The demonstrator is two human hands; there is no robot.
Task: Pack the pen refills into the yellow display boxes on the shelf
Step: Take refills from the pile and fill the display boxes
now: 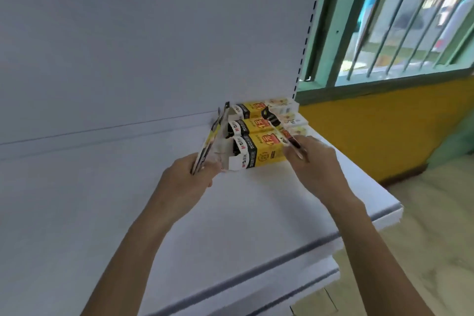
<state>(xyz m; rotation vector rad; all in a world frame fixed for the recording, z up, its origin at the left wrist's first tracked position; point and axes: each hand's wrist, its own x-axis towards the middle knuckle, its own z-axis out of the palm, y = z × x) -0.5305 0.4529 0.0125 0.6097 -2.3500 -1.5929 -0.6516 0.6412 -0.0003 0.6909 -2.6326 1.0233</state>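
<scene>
Three yellow display boxes lie side by side on the white shelf point(128, 187), at its right end against the back panel. The nearest yellow box point(266, 149) has its white flap open toward the left. My left hand point(187, 177) grips a bundle of pen refills point(213, 136) that slants up and to the right, just left of that box's open end. My right hand point(315, 159) pinches a single refill point(295, 145) over the right end of the nearest box. The middle box point(252, 124) and the far box point(254, 108) lie behind it.
The shelf's right edge point(384, 197) drops off to a tiled floor. A lower shelf lip point(256, 290) juts out below. Past the slotted upright point(307, 33) are a green-framed barred window point(400, 20) and a yellow wall point(384, 131).
</scene>
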